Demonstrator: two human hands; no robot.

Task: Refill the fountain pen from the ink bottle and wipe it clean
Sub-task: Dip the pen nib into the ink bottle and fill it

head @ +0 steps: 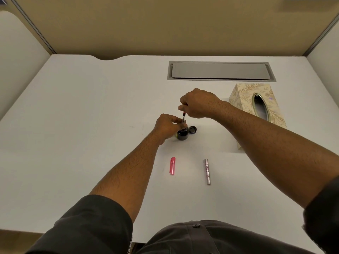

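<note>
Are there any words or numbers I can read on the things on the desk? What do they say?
No text can be read here.
Ink bottle: a yellowish label patch, mostly hidden and too small to read.
Silver pen barrel: pinkish markings, too blurred to read.
Pink cap: a dark mark, unreadable.
Tissue box: a leaf pattern and a small purple smudge, no legible words.

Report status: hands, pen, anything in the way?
Left hand steadies pen section in ink bottle; right hand pinches converter top. Nothing in the way.
</note>
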